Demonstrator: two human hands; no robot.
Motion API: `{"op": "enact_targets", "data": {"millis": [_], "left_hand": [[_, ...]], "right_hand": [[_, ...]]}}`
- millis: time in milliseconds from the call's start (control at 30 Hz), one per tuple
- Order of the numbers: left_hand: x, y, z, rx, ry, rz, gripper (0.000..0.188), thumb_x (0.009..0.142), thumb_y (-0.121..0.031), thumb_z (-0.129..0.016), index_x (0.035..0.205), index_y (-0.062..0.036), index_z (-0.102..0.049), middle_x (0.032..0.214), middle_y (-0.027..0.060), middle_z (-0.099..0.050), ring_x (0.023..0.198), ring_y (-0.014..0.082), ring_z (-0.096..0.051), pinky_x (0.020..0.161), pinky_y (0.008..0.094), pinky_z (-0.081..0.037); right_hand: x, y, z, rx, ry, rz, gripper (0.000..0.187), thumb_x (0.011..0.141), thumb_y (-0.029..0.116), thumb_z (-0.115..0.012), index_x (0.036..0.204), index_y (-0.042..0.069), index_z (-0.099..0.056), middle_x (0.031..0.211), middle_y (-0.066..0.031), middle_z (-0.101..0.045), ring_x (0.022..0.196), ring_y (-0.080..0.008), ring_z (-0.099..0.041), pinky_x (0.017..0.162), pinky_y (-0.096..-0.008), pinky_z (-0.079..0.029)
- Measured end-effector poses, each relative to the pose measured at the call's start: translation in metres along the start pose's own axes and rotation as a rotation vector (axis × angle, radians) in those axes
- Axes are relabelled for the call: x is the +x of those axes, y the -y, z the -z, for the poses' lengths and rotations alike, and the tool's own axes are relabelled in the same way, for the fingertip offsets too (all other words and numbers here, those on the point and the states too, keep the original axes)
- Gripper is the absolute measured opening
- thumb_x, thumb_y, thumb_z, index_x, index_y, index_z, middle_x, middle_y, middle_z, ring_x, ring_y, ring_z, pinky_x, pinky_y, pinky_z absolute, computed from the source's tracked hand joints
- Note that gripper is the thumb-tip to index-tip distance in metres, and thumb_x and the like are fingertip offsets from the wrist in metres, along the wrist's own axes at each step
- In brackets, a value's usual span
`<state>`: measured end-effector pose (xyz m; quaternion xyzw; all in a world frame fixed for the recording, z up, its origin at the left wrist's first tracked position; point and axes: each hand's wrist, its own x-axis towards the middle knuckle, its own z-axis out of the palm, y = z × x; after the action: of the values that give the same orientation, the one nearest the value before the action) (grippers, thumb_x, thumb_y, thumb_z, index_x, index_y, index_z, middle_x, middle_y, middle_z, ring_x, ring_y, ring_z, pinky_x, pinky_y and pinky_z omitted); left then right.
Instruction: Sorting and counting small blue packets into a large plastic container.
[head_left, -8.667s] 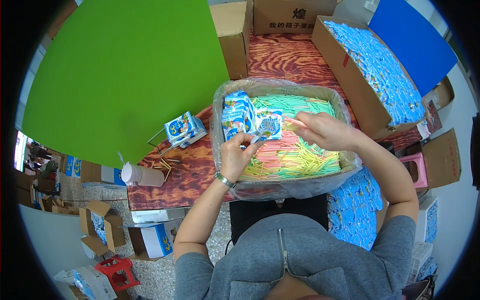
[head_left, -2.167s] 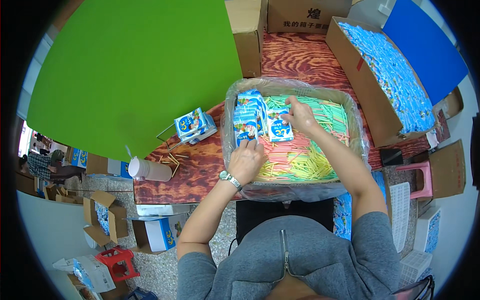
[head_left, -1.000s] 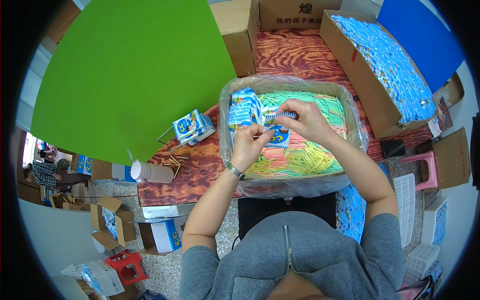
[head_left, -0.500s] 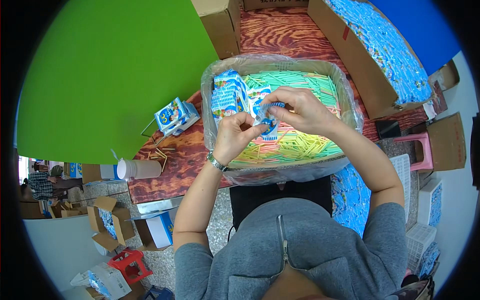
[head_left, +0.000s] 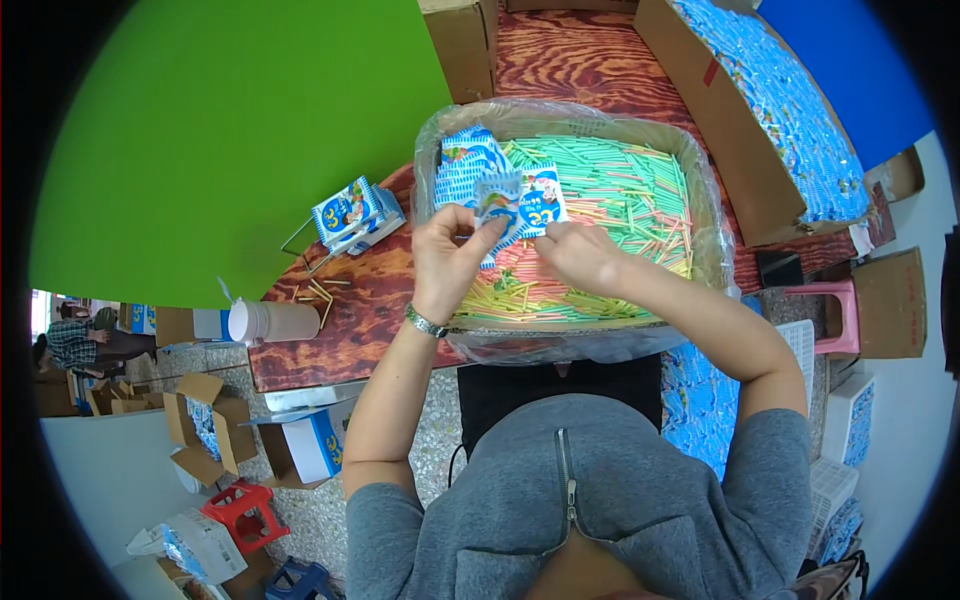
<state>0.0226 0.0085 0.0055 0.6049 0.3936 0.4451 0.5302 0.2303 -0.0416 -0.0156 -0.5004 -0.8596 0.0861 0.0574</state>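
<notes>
My left hand (head_left: 446,265), with a metal watch on its wrist, pinches a small blue-and-white packet (head_left: 498,192) between thumb and fingers. Just right of it, my right hand (head_left: 590,258) is closed, knuckles up, over the sticks; what its fingertips hold, if anything, is hidden. Both hands are above a plastic-lined box (head_left: 712,220) filled with thin green, pink and yellow sticks (head_left: 610,170). Inside it, at the back left, similar packets (head_left: 466,165) lie heaped. Another packet (head_left: 543,190) rests on the sticks between my hands.
Left of the box, a packet stack (head_left: 350,215) sits in a wire holder beside loose sticks (head_left: 318,292) and a pale bottle (head_left: 272,322). A long carton (head_left: 750,150) full of blue packets stands at the back right. Stools (head_left: 242,515) and cartons (head_left: 215,430) are on the floor.
My hands have come apart. The left has lifted the packet up and leftward; the right has let go of its top edge and dropped lower, toward the sticks. The view has shifted slightly.
</notes>
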Motion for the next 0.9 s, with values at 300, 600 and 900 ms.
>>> {"op": "enact_targets", "data": {"millis": [300,600,900], "left_hand": [[-0.002,0.010,0.008,0.141,0.010,-0.070,0.025,0.081,-0.016,-0.078,0.073,-0.0021,-0.059,0.065,-0.0025,-0.056,0.060,0.0028,-0.047,0.051,0.0206,-0.039],[-0.003,0.008,0.011,0.122,0.000,-0.027,0.024,0.082,-0.016,-0.077,0.074,-0.0018,-0.059,0.065,-0.0019,-0.058,0.059,0.0027,-0.050,0.051,0.0209,-0.041],[-0.008,0.009,0.017,0.221,-0.063,-0.096,0.025,0.078,-0.016,-0.079,0.073,-0.0003,-0.061,0.063,0.0026,-0.061,0.055,0.0079,-0.055,0.051,0.0268,-0.044]], "right_hand": [[0.006,0.012,-0.023,-0.168,0.078,0.011,0.017,0.083,0.010,-0.054,0.095,-0.001,-0.058,0.088,-0.0166,-0.061,0.085,-0.0291,-0.063,0.066,-0.0385,-0.053],[0.006,0.004,-0.008,-0.167,0.193,-0.025,0.018,0.088,0.013,-0.052,0.097,-0.001,-0.057,0.095,-0.0179,-0.063,0.091,-0.0328,-0.063,0.070,-0.0444,-0.052],[-0.016,-0.010,0.090,0.509,0.211,-0.157,0.026,0.101,0.024,-0.043,0.114,0.002,-0.046,0.080,-0.0155,-0.066,0.073,-0.0287,-0.068,0.064,-0.0399,-0.052]]}}
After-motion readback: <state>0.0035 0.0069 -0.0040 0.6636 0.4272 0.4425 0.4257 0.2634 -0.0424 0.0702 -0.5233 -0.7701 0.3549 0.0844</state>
